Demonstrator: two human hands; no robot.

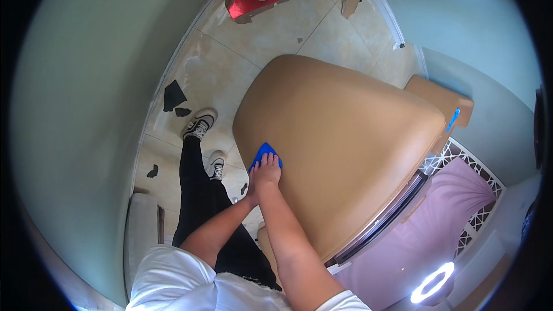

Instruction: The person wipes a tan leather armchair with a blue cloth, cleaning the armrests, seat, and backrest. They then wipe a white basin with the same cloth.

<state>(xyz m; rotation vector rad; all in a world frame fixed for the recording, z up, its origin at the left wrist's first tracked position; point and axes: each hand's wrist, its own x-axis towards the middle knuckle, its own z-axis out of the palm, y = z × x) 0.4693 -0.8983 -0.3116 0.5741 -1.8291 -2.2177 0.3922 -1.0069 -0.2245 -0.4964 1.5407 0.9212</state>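
Observation:
A large tan upholstered panel, smooth and leather-like, stands before me. Near its left edge a blue cloth lies against the surface. My right hand presses flat on the cloth with its fingers extended. Close beside it, my left hand is at the panel's edge by the cloth's lower corner, partly hidden behind my right hand and wrist; its grip cannot be made out.
Dark scraps lie on the tiled floor near my shoes. A red piece rests by a pale post. A tan padded piece with a blue strip stands beyond the panel. Green walls rise on both sides; a ring light glows lower right.

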